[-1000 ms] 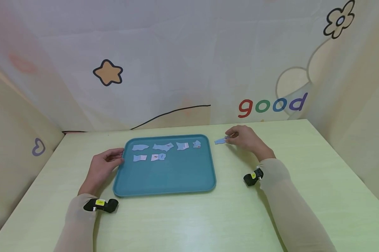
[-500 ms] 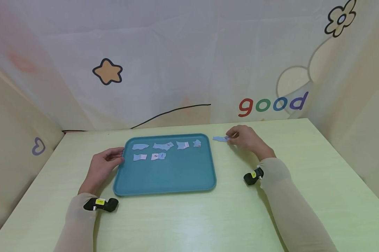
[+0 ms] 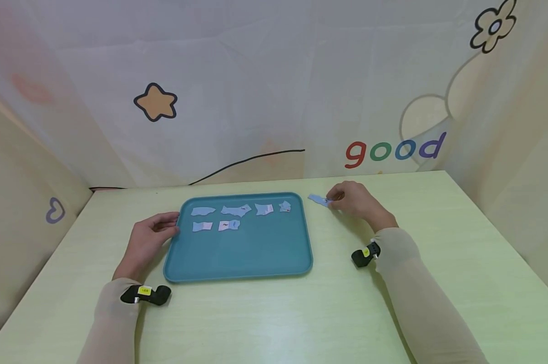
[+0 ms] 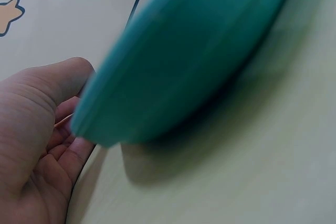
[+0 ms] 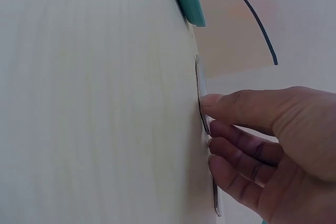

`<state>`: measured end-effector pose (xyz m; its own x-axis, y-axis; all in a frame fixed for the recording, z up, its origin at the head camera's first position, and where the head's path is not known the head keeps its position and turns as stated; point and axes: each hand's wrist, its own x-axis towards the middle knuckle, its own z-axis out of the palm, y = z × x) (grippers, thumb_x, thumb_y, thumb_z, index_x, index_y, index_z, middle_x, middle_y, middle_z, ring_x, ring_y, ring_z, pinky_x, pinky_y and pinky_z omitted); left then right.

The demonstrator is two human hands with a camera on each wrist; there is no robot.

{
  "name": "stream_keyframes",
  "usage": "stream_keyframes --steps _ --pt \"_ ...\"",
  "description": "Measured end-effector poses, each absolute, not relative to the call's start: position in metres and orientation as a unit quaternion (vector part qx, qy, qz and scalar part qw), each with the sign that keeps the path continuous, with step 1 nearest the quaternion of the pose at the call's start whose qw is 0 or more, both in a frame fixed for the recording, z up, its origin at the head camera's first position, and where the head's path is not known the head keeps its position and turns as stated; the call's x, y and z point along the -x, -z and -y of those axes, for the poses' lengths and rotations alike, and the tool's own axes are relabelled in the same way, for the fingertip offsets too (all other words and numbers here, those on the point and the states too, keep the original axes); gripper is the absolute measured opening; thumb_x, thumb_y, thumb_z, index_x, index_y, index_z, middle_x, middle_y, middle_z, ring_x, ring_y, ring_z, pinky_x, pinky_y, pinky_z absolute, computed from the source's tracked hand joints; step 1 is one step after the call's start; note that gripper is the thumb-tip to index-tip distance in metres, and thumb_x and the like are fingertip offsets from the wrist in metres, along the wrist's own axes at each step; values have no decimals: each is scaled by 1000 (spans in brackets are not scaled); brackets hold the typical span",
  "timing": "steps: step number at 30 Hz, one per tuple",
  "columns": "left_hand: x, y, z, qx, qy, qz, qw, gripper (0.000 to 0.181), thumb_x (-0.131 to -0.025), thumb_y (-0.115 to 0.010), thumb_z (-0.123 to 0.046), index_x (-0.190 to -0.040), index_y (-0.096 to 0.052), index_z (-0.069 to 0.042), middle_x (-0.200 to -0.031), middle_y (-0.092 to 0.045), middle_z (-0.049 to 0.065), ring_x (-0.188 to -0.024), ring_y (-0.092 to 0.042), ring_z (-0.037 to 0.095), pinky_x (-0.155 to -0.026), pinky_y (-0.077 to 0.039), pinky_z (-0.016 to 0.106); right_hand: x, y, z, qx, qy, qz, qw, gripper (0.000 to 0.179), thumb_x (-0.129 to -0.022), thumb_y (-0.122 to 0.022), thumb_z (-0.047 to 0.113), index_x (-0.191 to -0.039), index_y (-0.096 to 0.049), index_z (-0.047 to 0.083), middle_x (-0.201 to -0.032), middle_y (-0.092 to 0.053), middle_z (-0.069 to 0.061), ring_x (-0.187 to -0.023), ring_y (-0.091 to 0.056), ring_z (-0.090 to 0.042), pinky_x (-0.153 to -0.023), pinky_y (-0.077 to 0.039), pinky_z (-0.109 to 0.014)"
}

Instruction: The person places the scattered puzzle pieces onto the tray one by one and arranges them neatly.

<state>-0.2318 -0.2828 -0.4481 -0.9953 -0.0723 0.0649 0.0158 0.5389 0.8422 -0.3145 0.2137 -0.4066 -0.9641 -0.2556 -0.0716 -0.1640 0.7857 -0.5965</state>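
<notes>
My right hand [image 3: 353, 198] pinches a small irregular light-blue paper piece [image 3: 318, 199] just above the table, right of the tray. In the right wrist view, its thumb presses on the piece [image 5: 201, 85] seen edge-on, the other fingers curled below. A second thin pale edge [image 5: 216, 203] shows beneath those fingers. On the left, my left hand [image 3: 151, 240] holds the left rim of the blue-green tray [image 3: 256, 258], thumb and fingertips at the edge. Up close in the left wrist view, the tray [image 4: 173, 61] covers part of those fingers.
Several blue-and-pink paper pieces lie in two rows on the tray, among them a plain blue one [image 3: 203, 211] and a half-pink one [image 3: 202, 227]. A printed curtain [image 3: 256, 101] stands behind the pale wooden table [image 3: 256, 323].
The paper piece in my right hand has turned, its free left end shifting slightly left and up. My left hand and the tray stay put.
</notes>
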Motion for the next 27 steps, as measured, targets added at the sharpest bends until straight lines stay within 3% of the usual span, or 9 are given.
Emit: stream_keyframes --steps 27 --pt "231 445 281 -19 484 874 43 46 -104 -68 -11 -147 -59 3 -135 -66 24 -122 -64 35 -92 -52 12 311 400 -208 119 279 -949 89 28 -97 -77 11 -120 -72 -5 -109 -72 -18 -97 -62 -32 -90 -56 -43"
